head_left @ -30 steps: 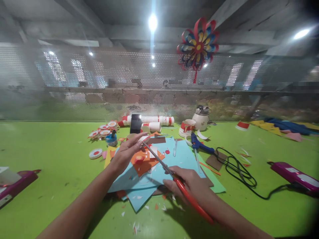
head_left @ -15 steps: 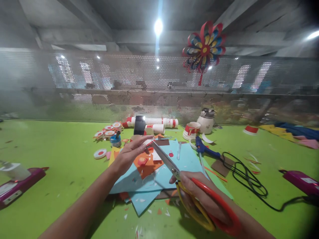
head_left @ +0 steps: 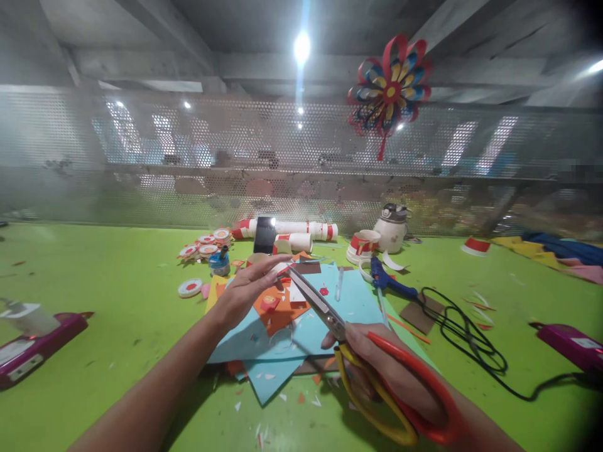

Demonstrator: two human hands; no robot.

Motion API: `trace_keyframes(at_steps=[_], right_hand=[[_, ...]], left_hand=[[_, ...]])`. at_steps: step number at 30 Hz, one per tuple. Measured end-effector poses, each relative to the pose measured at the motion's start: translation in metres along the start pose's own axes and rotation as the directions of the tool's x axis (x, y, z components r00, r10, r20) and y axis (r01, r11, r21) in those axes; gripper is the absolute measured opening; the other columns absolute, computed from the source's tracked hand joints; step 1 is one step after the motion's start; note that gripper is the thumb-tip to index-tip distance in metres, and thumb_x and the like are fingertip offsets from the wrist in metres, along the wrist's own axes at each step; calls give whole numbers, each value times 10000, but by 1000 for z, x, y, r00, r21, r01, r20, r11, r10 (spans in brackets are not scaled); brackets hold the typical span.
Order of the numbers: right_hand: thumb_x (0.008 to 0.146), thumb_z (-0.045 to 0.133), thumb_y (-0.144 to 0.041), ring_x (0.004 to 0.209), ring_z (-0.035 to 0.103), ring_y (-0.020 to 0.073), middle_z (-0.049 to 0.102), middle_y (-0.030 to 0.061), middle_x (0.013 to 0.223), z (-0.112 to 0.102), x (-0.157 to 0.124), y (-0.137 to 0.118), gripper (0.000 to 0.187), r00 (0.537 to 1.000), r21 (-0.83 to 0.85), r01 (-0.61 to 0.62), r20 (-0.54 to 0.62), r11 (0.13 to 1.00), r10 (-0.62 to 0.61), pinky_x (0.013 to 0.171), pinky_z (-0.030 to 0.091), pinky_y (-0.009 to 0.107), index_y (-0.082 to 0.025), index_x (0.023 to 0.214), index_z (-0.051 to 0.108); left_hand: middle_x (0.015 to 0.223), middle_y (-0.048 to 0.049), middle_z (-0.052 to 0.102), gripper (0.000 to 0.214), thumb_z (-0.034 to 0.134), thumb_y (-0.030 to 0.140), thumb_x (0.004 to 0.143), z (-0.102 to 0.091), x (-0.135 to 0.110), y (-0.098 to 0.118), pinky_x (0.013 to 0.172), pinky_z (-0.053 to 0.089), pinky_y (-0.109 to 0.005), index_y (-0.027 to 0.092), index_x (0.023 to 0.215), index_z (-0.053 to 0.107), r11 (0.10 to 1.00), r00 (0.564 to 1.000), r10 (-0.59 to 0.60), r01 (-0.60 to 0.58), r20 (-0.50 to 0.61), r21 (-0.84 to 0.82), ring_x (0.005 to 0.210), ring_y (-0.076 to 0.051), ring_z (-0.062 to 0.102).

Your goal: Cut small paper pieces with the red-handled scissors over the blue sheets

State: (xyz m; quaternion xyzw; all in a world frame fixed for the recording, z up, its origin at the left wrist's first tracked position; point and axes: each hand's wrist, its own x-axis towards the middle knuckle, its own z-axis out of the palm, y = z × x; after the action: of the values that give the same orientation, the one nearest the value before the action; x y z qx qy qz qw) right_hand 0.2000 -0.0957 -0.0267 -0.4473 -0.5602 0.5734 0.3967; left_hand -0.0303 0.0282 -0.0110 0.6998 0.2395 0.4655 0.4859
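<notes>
Scissors have turned in the head view since a second ago, their red and yellow handles now seen spread apart. The right hand grips them by those handles, blades pointing forward and leftward. The left hand pinches a small red-and-white piece right at the blade tips; whether they touch is too small to tell. Beneath lie an orange sheet and light blue sheets on a green table, with a blue glue gun to the right
</notes>
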Motion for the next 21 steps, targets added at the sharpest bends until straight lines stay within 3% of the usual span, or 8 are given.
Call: trace_keyframes(at_steps=[6,14,21], right_hand=[[875,464,-591,404,384,72,424,-79,467,3,2,-6,454,1000,19,21,-8,1000,-21,427,372,197,-162,886,615],[897,457,-560,368,381,71,430,-78,437,8,5,-10,448,999,60,50,2,997,-50,404,339,196,-151,845,632],[935,412,-518,362,331,48,400,-91,466,11,8,-2,398,996,276,-69,67,959,52,394,316,165,-175,839,590]], left_hand=[[1300,-53,564,327,520,306,872,0,0,-1,1046,330,-440,301,1186,613,1000,1000,1,-1,2,2,1237,-265,457],[1310,-42,563,335,530,313,864,0,0,-3,1000,382,-398,296,1189,615,999,1000,-9,10,-14,31,1202,-254,486],[1301,-48,573,336,531,314,867,1,1,-7,992,384,-378,280,1190,617,999,1000,-1,2,-28,52,1193,-247,497]])
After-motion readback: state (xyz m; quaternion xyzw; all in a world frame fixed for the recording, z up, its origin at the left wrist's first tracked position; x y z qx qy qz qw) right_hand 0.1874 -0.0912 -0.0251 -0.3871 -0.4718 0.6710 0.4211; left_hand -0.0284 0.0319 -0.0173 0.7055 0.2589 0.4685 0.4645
